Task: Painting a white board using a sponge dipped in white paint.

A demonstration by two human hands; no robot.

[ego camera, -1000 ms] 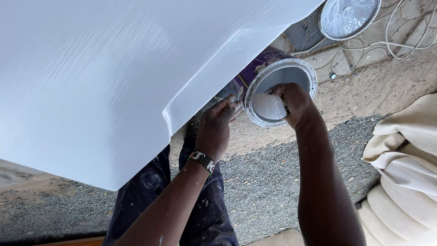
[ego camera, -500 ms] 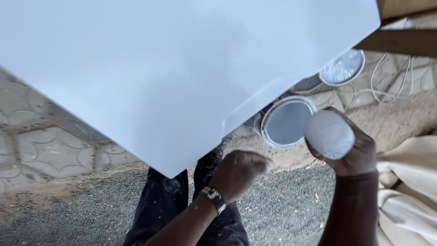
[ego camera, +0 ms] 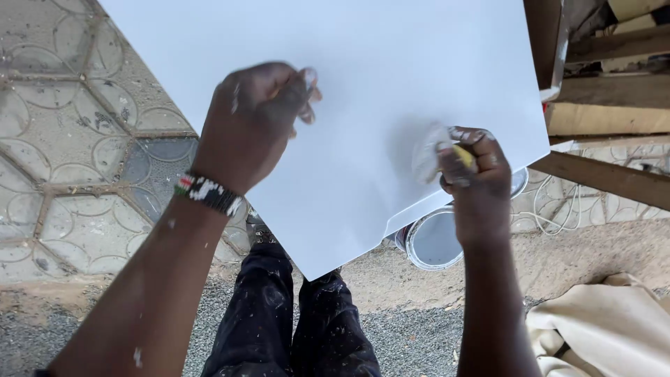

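Large white panel [ego camera: 391, 91], smooth and evenly coated, filling the far and middle of the view, its near corner pointing down over dark paint-flecked trousers [ego camera: 293, 321]. Faint grey shadow on the surface just left of the right hand. Stepped notch cut along the near right edge.

Left hand [ego camera: 251, 126] over the panel's left half, fingers curled loosely, fingertips smeared white; contact with the surface impossible to tell. Beaded wristband [ego camera: 208, 193] on that wrist.

Right hand [ego camera: 471, 174] near the panel's right edge, clenched around a yellow pad [ego camera: 436, 155] with a pale, blurred face pressed to the white surface.

Open paint tin [ego camera: 434, 241] on the ground just below the notch, partly hidden by the panel. Patterned paving [ego camera: 63, 167] to the left, gravel [ego camera: 412, 342] near, cream cloth [ego camera: 600, 328] at near right, wooden beams [ego camera: 607, 119] far right.
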